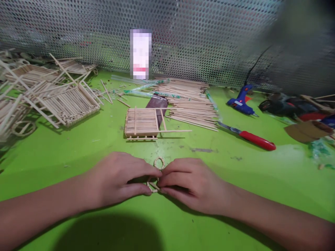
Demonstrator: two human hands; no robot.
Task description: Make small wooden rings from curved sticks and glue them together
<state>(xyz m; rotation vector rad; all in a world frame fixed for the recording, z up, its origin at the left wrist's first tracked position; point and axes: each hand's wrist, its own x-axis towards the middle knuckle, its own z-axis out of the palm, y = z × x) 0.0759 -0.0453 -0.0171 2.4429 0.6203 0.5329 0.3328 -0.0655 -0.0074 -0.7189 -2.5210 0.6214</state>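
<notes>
Between my two hands sits a small ring of short wooden stick pieces (154, 190), with a crosspiece inside it. My left hand (119, 177) pinches its left side between thumb and fingers. From the other side, my right hand (190, 183) grips the ring with its fingertips, which cover part of it. Just beyond the fingertips lies a second small stick ring (158, 162), flat on the green table (104, 223). Farther off stands a little cart body made of wooden sticks (143, 122), with two long shafts pointing right.
Several finished stick carts (70, 103) crowd the left. A bundle of thin sticks (192, 103) lies behind the cart body. To the right are a red-handled knife (256, 140), a blue glue gun (242, 101) and a brown tape roll (307, 130). A perforated metal screen (104, 35) rises behind.
</notes>
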